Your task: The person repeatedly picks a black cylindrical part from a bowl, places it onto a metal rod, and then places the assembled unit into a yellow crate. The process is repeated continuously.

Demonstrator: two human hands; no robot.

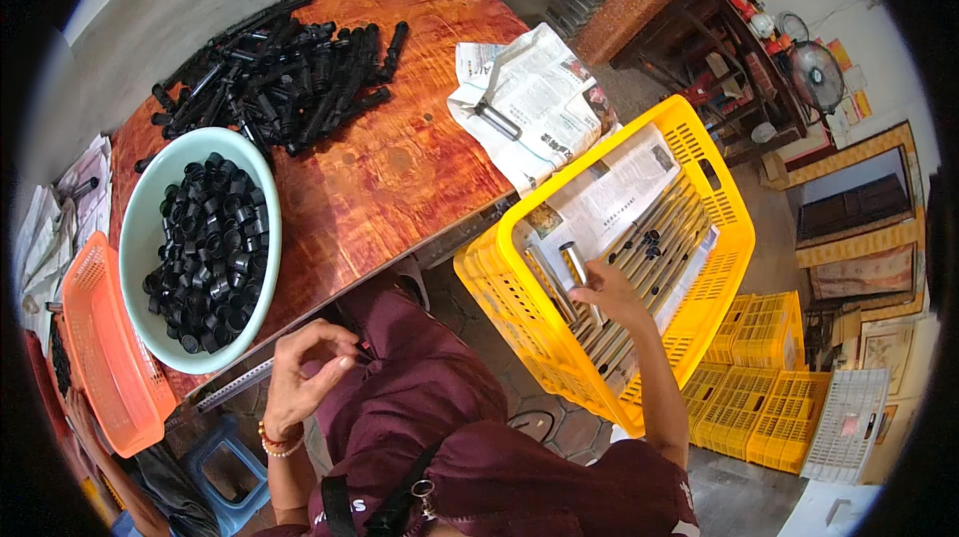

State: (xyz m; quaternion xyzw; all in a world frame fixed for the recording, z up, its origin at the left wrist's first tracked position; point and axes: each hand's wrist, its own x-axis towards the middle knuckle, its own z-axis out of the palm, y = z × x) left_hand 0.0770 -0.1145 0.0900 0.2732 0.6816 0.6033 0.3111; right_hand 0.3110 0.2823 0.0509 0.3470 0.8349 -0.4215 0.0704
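Note:
My right hand (617, 295) reaches into a yellow plastic crate (486, 272), its thumb and fingers closed around a shiny metal tube (572, 259). Rows of similar slim metal tubes (639, 282) lie in the crate on newspaper, with several small black pieces on top of them. Over my lap, my left hand (305, 369) is curled with thumb and forefinger close together. Something small and dark shows by those fingertips; its kind is too unclear to name. Left of that hand, a pale green basin (274, 237) holds many short black caps (210, 257).
Black tubes (290, 87) are heaped on the reddish wooden table (350, 202). Newspaper (534, 87) with one metal tube lies near its right corner. An orange basket (110, 347) and another person's arm (115, 472) are at left. Yellow crates (764, 417) are stacked at right.

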